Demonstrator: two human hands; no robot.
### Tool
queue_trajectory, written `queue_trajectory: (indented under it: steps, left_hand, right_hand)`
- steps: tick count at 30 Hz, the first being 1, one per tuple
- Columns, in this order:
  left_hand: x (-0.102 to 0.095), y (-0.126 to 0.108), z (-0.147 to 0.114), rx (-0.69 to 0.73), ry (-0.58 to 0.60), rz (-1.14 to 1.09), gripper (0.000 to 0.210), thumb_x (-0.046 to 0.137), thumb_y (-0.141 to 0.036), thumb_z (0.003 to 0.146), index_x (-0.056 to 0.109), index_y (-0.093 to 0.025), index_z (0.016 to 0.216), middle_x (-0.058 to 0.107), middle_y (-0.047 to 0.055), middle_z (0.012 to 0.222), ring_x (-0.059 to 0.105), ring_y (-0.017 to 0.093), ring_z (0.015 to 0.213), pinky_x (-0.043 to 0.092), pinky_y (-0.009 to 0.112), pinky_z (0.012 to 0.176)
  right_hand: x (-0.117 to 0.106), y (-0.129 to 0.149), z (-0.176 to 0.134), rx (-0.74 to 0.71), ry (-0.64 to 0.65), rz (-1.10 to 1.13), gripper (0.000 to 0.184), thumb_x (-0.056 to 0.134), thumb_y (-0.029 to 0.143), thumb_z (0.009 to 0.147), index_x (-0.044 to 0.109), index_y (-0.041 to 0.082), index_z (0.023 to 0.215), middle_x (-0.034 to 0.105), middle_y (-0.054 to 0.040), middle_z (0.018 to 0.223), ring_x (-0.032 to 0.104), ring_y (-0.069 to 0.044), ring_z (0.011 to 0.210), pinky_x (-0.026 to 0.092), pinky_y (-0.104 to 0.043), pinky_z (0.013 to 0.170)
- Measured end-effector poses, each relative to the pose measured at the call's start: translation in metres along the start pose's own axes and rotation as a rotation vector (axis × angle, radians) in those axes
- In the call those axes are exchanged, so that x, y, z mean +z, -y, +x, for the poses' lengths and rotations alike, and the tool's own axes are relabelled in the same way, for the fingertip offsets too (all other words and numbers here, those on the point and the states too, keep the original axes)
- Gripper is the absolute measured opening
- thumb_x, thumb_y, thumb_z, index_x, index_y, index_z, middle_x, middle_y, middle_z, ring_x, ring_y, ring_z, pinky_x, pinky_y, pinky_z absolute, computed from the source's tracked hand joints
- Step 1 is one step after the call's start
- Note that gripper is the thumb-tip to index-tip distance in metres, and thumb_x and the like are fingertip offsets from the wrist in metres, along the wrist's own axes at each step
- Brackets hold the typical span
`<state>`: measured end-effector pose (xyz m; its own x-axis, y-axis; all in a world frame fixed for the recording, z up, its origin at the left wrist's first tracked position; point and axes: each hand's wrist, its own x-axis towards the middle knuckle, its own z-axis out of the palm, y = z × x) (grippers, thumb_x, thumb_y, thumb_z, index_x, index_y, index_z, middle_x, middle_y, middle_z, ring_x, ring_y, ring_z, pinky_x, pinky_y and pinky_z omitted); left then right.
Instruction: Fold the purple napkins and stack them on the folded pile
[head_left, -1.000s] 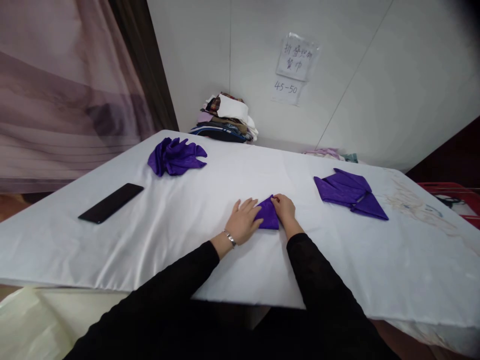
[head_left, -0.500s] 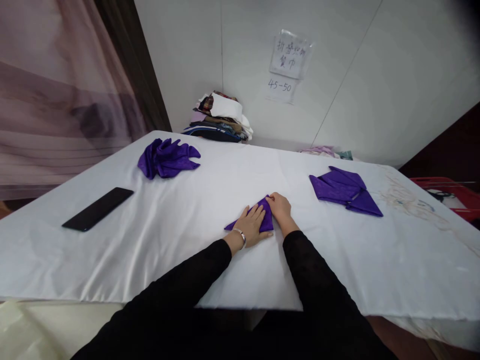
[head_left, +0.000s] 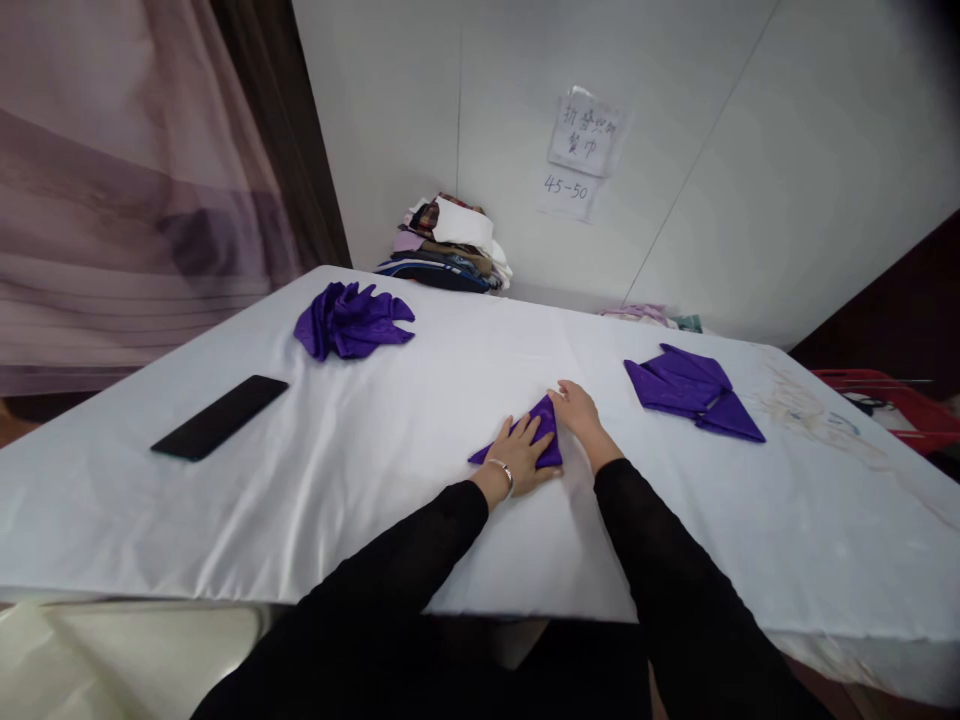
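A purple cloth napkin (head_left: 553, 455), folded into a small triangle, lies on the white-covered table in front of me. My left hand (head_left: 521, 455) rests flat across it with fingers spread, covering its middle; a silver bracelet circles that wrist. At the napkin's far upper corner, my right hand (head_left: 576, 410) has its thumb and fingertips bent in against the cloth. The exact grip of those fingertips is small and partly hidden.
Another folded purple napkin (head_left: 690, 390) lies to the right, and a ruffled purple napkin (head_left: 352, 320) at the far left. Nearer on the left is a flat black phone-like slab (head_left: 221, 417). Stacked clothes (head_left: 450, 245) stand against the wall; a red basket (head_left: 892, 400) is beyond the right edge.
The view has shifted slightly, so everything sits a little farther right. My left hand stays flat on the napkin. At the corner, my right hand's fingers have lifted slightly.
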<state>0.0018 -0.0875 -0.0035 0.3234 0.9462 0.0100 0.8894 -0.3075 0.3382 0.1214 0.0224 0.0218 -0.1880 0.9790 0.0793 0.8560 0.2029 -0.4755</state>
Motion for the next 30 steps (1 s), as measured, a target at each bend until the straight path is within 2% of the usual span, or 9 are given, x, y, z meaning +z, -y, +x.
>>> queue_trajectory:
  steps: [2, 4, 7, 9, 13, 19, 23, 27, 30]
  left_hand:
    - [0.001, -0.001, 0.001, 0.003, -0.005, -0.012, 0.079, 0.035, -0.069, 0.080, 0.037, -0.019, 0.141, 0.024, 0.015, 0.152, 0.011, 0.033, 0.141, 0.004, 0.055, 0.113]
    - [0.003, -0.002, 0.002, 0.019, -0.032, -0.013, 0.076, 0.042, -0.063, 0.080, 0.033, -0.021, 0.144, 0.026, 0.012, 0.152, 0.009, 0.033, 0.141, 0.003, 0.055, 0.113]
    - [0.007, -0.003, 0.004, 0.040, -0.059, 0.003, 0.080, 0.051, -0.054, 0.078, 0.024, -0.025, 0.147, 0.026, 0.008, 0.152, 0.006, 0.033, 0.142, 0.003, 0.056, 0.113]
    - [0.008, -0.003, 0.004, 0.039, -0.063, -0.003, 0.084, 0.051, -0.056, 0.077, 0.021, -0.023, 0.147, 0.024, 0.008, 0.152, 0.006, 0.034, 0.141, 0.004, 0.056, 0.113]
    - [0.008, 0.000, 0.003, 0.029, -0.060, -0.039, 0.086, 0.041, -0.066, 0.079, 0.022, -0.018, 0.147, 0.025, 0.013, 0.151, 0.012, 0.035, 0.141, 0.005, 0.055, 0.113]
    - [0.012, 0.004, 0.005, 0.030, -0.051, -0.062, 0.085, 0.039, -0.070, 0.078, 0.029, -0.019, 0.145, 0.027, 0.014, 0.150, 0.012, 0.035, 0.140, 0.003, 0.055, 0.113]
    - [0.015, 0.005, 0.006, 0.025, -0.072, -0.044, 0.086, 0.037, -0.072, 0.078, 0.027, -0.019, 0.146, 0.023, 0.013, 0.152, 0.008, 0.033, 0.141, 0.004, 0.054, 0.113]
    - [0.011, 0.004, 0.001, 0.013, -0.071, -0.029, 0.088, 0.040, -0.070, 0.078, 0.025, -0.016, 0.146, 0.021, 0.015, 0.153, 0.008, 0.033, 0.142, 0.006, 0.053, 0.114]
    - [0.009, 0.004, -0.006, -0.009, -0.052, -0.006, 0.089, 0.038, -0.071, 0.078, 0.026, -0.014, 0.146, 0.020, 0.015, 0.153, 0.008, 0.031, 0.142, 0.007, 0.053, 0.114]
  right_hand:
    - [0.002, 0.010, -0.019, -0.169, -0.013, 0.012, 0.048, 0.039, 0.041, 0.091, 0.046, 0.019, 0.133, 0.047, -0.0107, 0.139, 0.043, -0.021, 0.127, 0.034, -0.035, 0.101]
    - [0.008, 0.020, -0.040, -0.306, 0.089, -0.012, 0.055, 0.036, 0.045, 0.091, 0.040, 0.017, 0.138, 0.033, -0.0103, 0.148, 0.026, -0.022, 0.137, 0.023, -0.038, 0.109]
    - [0.020, 0.027, -0.060, -0.334, 0.274, -0.050, 0.061, 0.031, 0.050, 0.093, 0.033, 0.015, 0.142, 0.024, -0.0118, 0.152, 0.014, -0.024, 0.141, 0.012, -0.043, 0.112]
    - [0.024, 0.026, -0.061, -0.299, 0.299, -0.061, 0.061, 0.028, 0.051, 0.094, 0.031, 0.015, 0.143, 0.022, -0.0126, 0.152, 0.012, -0.024, 0.141, 0.010, -0.045, 0.112]
    - [0.027, 0.017, -0.047, -0.269, 0.262, -0.065, 0.060, 0.027, 0.050, 0.094, 0.030, 0.015, 0.143, 0.024, -0.0131, 0.152, 0.015, -0.024, 0.141, 0.012, -0.048, 0.111]
    - [0.033, 0.007, -0.032, -0.262, 0.143, -0.080, 0.041, 0.035, 0.047, 0.093, 0.046, 0.036, 0.131, 0.039, -0.0037, 0.146, 0.029, -0.023, 0.137, 0.027, -0.050, 0.106]
    - [0.036, 0.004, -0.025, -0.276, 0.114, -0.064, 0.039, 0.036, 0.047, 0.093, 0.048, 0.037, 0.129, 0.042, -0.0041, 0.143, 0.032, -0.025, 0.135, 0.030, -0.054, 0.103]
    - [0.038, 0.002, -0.019, -0.251, 0.084, -0.106, 0.041, 0.035, 0.048, 0.093, 0.047, 0.035, 0.130, 0.040, -0.0050, 0.144, 0.032, -0.024, 0.136, 0.030, -0.054, 0.103]
    - [0.038, 0.002, -0.018, -0.224, 0.130, -0.172, 0.052, 0.025, 0.055, 0.093, 0.038, 0.034, 0.138, 0.031, -0.0039, 0.149, 0.024, -0.022, 0.139, 0.023, -0.052, 0.107]
